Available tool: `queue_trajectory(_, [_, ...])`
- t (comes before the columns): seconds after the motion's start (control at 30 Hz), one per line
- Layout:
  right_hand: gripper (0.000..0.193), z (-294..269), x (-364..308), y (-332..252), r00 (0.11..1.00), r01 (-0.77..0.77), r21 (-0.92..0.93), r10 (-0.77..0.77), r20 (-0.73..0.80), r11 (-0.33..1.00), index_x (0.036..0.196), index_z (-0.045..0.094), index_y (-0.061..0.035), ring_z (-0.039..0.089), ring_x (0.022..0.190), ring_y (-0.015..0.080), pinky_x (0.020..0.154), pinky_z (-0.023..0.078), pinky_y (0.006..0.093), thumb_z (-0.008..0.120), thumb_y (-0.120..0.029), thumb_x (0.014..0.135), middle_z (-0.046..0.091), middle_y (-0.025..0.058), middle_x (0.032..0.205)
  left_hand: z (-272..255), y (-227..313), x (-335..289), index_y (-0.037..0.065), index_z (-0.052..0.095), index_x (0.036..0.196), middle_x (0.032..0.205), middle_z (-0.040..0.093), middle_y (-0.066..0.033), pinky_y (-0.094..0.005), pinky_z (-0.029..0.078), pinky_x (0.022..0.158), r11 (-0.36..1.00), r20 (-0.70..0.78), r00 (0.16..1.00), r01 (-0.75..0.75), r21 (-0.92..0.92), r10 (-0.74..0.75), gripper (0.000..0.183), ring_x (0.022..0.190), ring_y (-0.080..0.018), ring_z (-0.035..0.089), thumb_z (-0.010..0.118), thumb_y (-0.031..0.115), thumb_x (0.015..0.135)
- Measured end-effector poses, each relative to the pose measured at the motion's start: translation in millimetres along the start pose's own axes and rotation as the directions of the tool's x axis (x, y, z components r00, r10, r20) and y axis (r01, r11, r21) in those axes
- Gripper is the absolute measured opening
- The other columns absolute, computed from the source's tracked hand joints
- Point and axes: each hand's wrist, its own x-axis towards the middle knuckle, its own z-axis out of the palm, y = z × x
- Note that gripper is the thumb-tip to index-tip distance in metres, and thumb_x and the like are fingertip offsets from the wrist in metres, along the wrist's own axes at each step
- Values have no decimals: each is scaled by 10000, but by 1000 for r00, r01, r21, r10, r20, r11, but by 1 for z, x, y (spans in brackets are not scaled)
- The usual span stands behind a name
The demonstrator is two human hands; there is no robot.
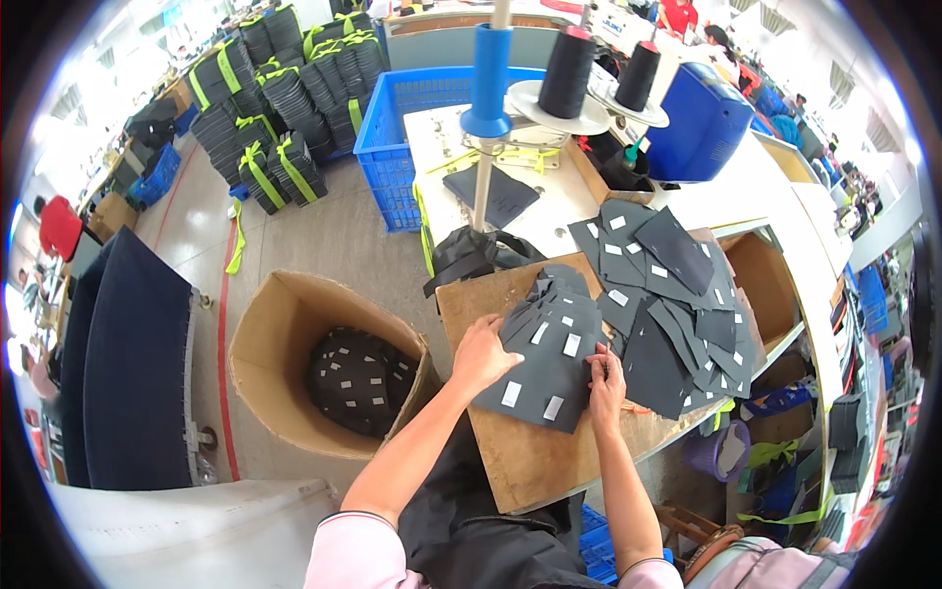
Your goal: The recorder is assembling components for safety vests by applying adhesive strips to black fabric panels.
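A fanned stack of dark grey panels (pixel 538 381) with small white labels lies on the wooden board (pixel 505 466) in front of me. My left hand (pixel 483 357) grips the stack's left edge, its thumb over the top panel and its fingertips along the side. At the right edge, my right hand (pixel 606 381) has its fingers pinched together close to the panels. Something small seems to be between them, but I cannot make it out. A looser pile of labelled dark panels (pixel 653 339) spreads over the board to the right.
A cardboard box (pixel 285 393) holding labelled dark pieces (pixel 358 383) stands on the floor at left. Black thread cones (pixel 566 74) and a pole (pixel 483 187) rise beyond the board. A blue crate (pixel 388 162) sits behind; tied bundles (pixel 280 172) are stacked farther off.
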Motion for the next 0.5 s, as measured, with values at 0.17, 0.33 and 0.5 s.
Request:
queue_trajectory(0.17, [154, 2, -1, 0, 997, -69, 80, 66, 38, 994, 910, 607, -49, 560, 952, 152, 577, 490, 238, 488, -145, 928, 542, 61, 1229, -5, 2, -5, 113, 579, 1143, 818, 646, -191, -463, 480, 738, 990, -35, 990, 136, 48, -135, 424, 812, -377, 618, 673, 151, 732])
queue_trajectory(0.33, [187, -10, -28, -43, 996, -64, 256, 47, 71, 965, 990, 564, -40, 540, 1036, 148, 595, 501, 224, 435, -172, 960, 486, 97, 1289, -35, -22, -48, 78, 603, 1100, 746, 649, -191, -409, 500, 678, 965, -185, 967, 132, -225, -175, 378, 722, -309, 648, 690, 132, 737])
queue_trajectory(0.5, [171, -24, -60, -57, 985, -127, 265, 90, 148, 956, 986, 561, -42, 565, 884, 103, 554, 472, 205, 441, -160, 956, 497, 112, 1267, -127, -53, -122, -35, 627, 988, 875, 658, -47, -302, 490, 754, 528, -157, 840, 171, -832, -520, 339, 777, -159, 615, 729, 30, 671])
